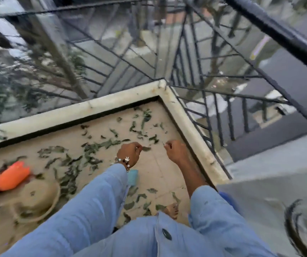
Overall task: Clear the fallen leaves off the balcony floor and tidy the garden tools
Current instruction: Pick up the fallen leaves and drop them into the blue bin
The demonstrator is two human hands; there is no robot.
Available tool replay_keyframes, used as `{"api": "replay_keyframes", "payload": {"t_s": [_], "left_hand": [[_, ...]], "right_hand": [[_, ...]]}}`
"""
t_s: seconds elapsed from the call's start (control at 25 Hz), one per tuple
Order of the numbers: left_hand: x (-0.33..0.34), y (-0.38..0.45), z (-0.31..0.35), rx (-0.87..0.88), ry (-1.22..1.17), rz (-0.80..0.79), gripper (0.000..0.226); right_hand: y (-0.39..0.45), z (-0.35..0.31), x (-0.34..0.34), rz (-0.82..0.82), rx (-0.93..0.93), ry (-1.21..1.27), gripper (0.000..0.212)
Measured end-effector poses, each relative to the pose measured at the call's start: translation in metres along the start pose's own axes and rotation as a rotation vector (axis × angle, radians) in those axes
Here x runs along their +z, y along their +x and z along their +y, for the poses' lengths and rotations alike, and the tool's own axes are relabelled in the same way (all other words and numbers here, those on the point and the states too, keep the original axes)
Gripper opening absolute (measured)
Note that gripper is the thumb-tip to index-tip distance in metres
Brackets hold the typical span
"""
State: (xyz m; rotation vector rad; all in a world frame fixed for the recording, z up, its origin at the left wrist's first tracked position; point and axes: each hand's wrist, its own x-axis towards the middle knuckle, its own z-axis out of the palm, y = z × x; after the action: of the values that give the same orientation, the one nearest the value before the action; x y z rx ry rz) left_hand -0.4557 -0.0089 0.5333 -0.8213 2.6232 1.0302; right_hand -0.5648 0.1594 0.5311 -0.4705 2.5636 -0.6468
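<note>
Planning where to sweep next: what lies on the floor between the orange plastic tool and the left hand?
Head view: scattered green fallen leaves cover the beige floor between the orange plastic tool and the left hand.

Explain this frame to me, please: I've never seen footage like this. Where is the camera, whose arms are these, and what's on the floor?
There is no machine here. The one picture comes from a wide-angle camera worn on a person's head, looking down past their blue sleeves at their own hands.

They stand in the corner of a balcony, with a pale curb and a black railing beyond it. Green leaves lie scattered over the floor. At the left are an orange tool and a tan hat, both blurred. A bare foot shows lower down.

The left hand, with a beaded bracelet, pinches a leaf. The right hand is curled; it may pinch something small, but blur hides it.
</note>
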Motion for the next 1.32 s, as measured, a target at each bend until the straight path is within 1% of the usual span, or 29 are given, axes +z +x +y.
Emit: {"api": "replay_keyframes", "payload": {"t_s": [0.16,0.28,0.4,0.52,0.68,0.76,0.88,1.04,1.16,1.32], "left_hand": [[-0.076,-0.049,-0.111,-0.172,0.047,0.164,0.03],[-0.121,-0.102,-0.204,-0.378,0.047,0.258,0.03],[-0.145,-0.154,-0.276,-0.521,0.035,0.339,0.027],[-0.155,-0.207,-0.334,-0.694,-0.033,0.422,0.029],[-0.152,-0.254,-0.38,-0.911,-0.122,0.525,0.031],[-0.153,-0.265,-0.395,-0.973,-0.157,0.53,0.031],[-0.165,-0.277,-0.425,-1.058,-0.2,0.562,0.031],[-0.189,-0.296,-0.463,-1.19,-0.235,0.617,0.033],[-0.211,-0.302,-0.49,-1.327,-0.302,0.7,0.034],[-0.224,-0.315,-0.517,-1.424,-0.357,0.743,0.034]], "right_hand": [[0.001,-0.122,0.084,-0.077,-0.241,-0.084,0.023],[-0.019,-0.206,0.154,-0.159,-0.389,-0.13,0.024],[-0.041,-0.261,0.216,-0.227,-0.539,-0.188,0.023],[-0.066,-0.312,0.265,-0.346,-0.72,-0.259,0.025],[-0.084,-0.37,0.309,-0.456,-0.939,-0.403,0.026],[-0.087,-0.394,0.331,-0.487,-1.028,-0.482,0.027],[-0.086,-0.439,0.375,-0.593,-1.181,-0.575,0.03],[-0.086,-0.49,0.42,-0.666,-1.297,-0.688,0.034],[-0.084,-0.538,0.453,-0.727,-1.396,-0.706,0.034],[-0.097,-0.596,0.493,-0.796,-1.442,-0.639,0.032]]}}
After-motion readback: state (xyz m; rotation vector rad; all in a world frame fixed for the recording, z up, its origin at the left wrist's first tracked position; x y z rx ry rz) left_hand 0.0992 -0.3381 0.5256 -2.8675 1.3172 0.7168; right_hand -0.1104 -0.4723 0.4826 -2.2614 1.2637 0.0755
